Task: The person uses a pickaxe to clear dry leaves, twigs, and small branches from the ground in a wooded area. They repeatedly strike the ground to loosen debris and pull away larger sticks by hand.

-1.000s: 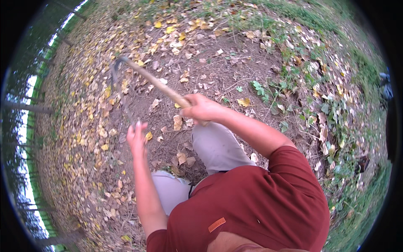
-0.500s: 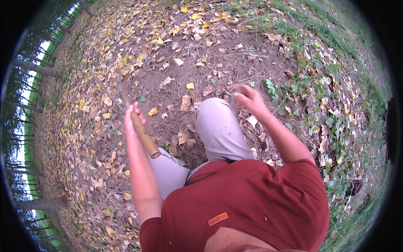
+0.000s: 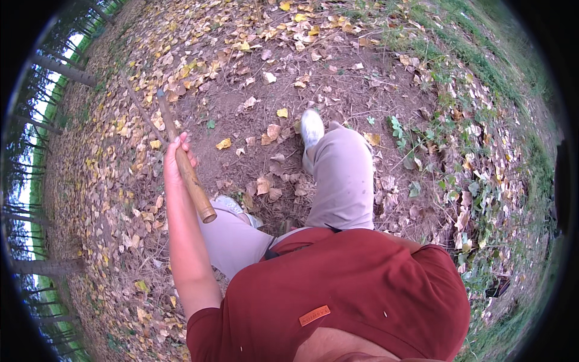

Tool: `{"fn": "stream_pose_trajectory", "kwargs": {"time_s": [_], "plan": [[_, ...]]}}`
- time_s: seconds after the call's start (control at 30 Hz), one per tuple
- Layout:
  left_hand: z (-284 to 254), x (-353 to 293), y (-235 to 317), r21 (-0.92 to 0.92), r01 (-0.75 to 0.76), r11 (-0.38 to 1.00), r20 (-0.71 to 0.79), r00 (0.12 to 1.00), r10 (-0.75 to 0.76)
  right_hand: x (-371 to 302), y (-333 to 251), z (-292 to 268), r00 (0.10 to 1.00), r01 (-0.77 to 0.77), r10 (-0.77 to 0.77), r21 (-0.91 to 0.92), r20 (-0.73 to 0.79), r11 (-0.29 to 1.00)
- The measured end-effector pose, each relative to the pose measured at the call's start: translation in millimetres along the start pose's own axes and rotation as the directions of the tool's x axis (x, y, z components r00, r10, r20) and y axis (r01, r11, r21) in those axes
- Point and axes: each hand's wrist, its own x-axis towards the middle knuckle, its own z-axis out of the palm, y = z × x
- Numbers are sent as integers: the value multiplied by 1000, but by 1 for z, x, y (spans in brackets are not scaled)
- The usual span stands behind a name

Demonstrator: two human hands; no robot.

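Observation:
My left hand (image 3: 180,158) is closed around a long, round wooden handle (image 3: 196,188), held at a slant over the ground. The handle's thick, cut end points toward my left thigh, and a small grey-blue tip shows at its far end. A thin brown stick-like piece (image 3: 140,107) runs from beside the same hand toward the far left; whether it joins the handle I cannot tell. Only a bit of my right arm (image 3: 403,242) shows beside my shirt. The right hand itself is out of sight.
My bent right leg (image 3: 344,175) and its white shoe (image 3: 312,128) stand ahead of me. The left shoe (image 3: 232,206) is below the handle. Dry leaves (image 3: 274,130) lie over bare soil, green weeds (image 3: 398,131) grow at right, and tree trunks (image 3: 66,69) line the far left.
My right hand has gone from above the ground beside my knee to out of view. The right leg has shifted right, uncovering its shoe. My left hand has moved slightly left and farther away with the handle.

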Motion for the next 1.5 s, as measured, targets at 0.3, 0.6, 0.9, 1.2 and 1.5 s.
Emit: {"fn": "stream_pose_trajectory", "kwargs": {"time_s": [0.3, 0.6, 0.9, 1.2, 1.5], "plan": [[-38, 35, 5, 74, 51, 996, -82, 996, -45, 42, -81, -40, 987, 77, -66, -69, 149, 995], [-77, 189, -31, 20, 221, 975, -160, 963, -215, 95, -176, -162, 994, -16, 23, -71, 111, 997], [-74, 365, -91, 160, 323, 933, -119, 944, -307, 91, -204, -187, 953, -249, 234, 56, 192, 967], [-66, 417, -107, 342, 390, 855, -89, 919, -384, 96, -244, -251, 934, -325, 301, 102, 194, 940], [-52, 401, -82, 298, 464, 834, -154, 886, -438, 124, -274, -350, 949, -285, 274, 56, 154, 957]]}}
